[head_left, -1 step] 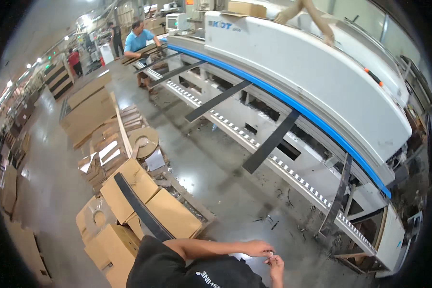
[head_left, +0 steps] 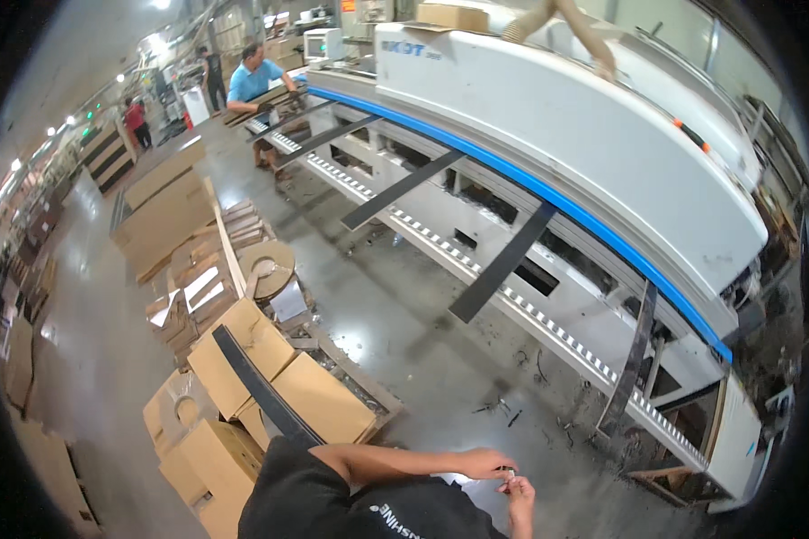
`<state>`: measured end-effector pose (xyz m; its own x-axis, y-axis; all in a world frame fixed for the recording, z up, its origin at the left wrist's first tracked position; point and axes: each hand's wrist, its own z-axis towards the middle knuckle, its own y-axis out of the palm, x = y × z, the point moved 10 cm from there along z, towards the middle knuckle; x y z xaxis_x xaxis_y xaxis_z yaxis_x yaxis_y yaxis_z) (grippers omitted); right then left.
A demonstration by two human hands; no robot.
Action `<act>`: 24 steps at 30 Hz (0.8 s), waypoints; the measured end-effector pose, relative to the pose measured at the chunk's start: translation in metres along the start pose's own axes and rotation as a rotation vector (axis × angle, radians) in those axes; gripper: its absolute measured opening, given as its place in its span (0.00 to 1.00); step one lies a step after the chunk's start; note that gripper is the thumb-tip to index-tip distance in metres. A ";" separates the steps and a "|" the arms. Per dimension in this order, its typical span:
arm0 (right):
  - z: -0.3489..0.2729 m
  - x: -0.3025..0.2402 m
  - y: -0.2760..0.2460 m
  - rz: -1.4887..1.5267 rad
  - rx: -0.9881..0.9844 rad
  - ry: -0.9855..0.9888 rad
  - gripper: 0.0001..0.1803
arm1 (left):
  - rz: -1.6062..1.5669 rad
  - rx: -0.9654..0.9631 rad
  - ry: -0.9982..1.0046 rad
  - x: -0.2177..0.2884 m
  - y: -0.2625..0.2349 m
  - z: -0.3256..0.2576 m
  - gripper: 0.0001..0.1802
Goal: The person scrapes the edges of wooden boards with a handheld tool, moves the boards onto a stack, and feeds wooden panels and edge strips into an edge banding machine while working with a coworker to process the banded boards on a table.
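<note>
Low in the view, my left hand [head_left: 487, 463] reaches across in front of my dark shirt, its fingers bent inward. Just below and to its right, my right hand [head_left: 518, 492] comes up with fingers pinched together. The fingertips of both hands meet around a small pale object [head_left: 510, 473], too small to name. Both hands are above the grey floor, apart from the machine and the cardboard.
A long white machine [head_left: 548, 117] with a blue strip fills the right side; dark support bars [head_left: 503, 260] stick out from it. Cardboard boxes [head_left: 324, 395] and a long dark strip [head_left: 252, 382] lie at left. A person in blue [head_left: 250, 81] works at the far end.
The whole view has shifted slightly, with the machine a little further left and up. My hands stay together around the small object.
</note>
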<state>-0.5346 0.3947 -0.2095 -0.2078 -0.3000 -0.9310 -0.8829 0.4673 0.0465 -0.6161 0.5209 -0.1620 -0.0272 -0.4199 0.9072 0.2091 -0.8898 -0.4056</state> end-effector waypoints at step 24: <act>-0.274 0.174 -0.461 0.227 0.798 0.135 0.19 | 0.420 -0.213 -1.216 -0.218 0.122 -0.047 0.37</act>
<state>-0.2792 -0.1011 -0.2936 -0.4379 -0.2009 -0.8763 -0.2615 0.9610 -0.0896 -0.6306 0.4957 -0.4139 0.9222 -0.3413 0.1817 -0.1759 -0.7888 -0.5889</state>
